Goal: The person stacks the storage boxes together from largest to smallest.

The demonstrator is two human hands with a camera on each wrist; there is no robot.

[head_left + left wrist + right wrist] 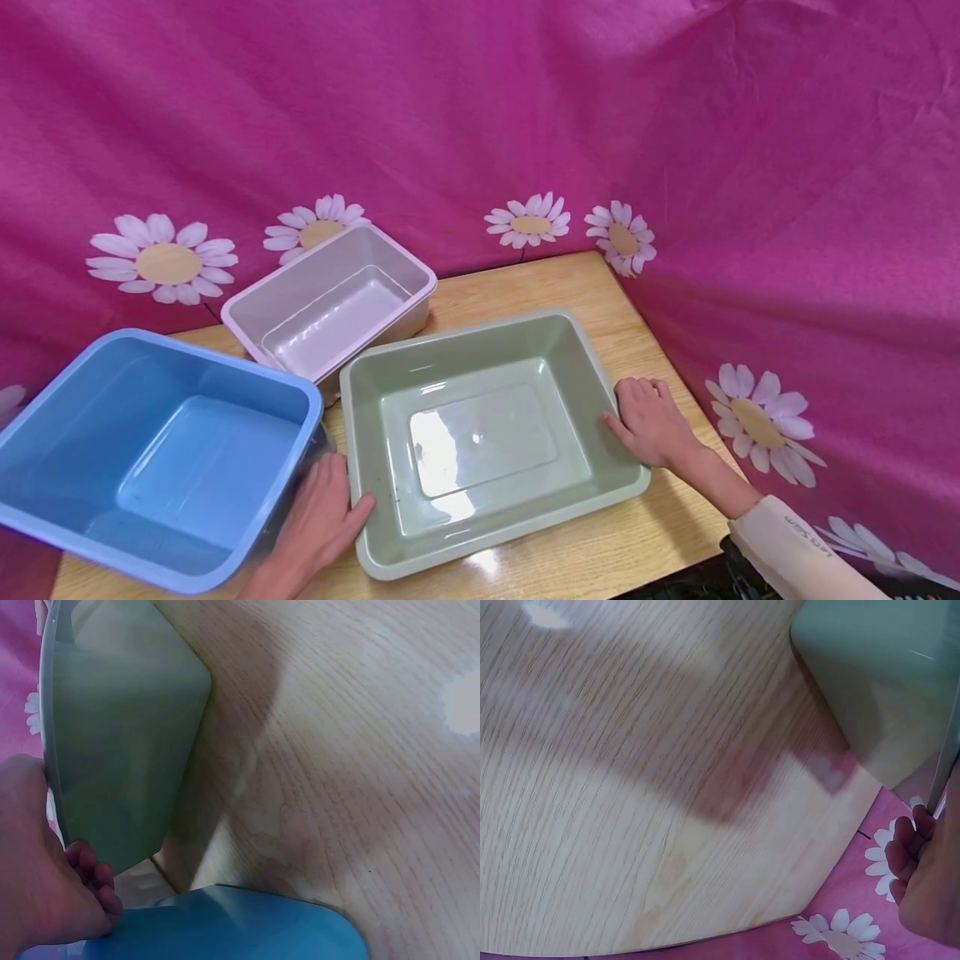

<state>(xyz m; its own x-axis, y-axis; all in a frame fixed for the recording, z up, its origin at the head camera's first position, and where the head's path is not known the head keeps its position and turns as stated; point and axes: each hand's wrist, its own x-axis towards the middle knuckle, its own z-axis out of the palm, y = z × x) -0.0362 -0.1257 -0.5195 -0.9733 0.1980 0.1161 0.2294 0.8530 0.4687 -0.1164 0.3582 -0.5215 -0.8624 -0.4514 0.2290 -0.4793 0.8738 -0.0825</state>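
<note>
A shallow green plastic basin (480, 533) stands on the wooden table, with nothing inside it. My left hand (321, 517) grips its left rim, thumb over the top edge and fingers curled under the outside. On the opposite side my right hand (651, 423) holds the right rim, thumb toward the inside. In the left wrist view the left hand (52, 877) has its fingers bent at the edge of the green basin (120, 750). The right wrist view shows the right hand (930, 870) at the basin's rim, fingers curled beneath it.
A deeper blue basin (217, 450) sits at the left, close beside my left hand. Behind, a greyish-pink rectangular basin (330, 308) stands near the back edge of the wooden table (525, 279). Pink cloth (465, 108) with daisies hangs around the back and right.
</note>
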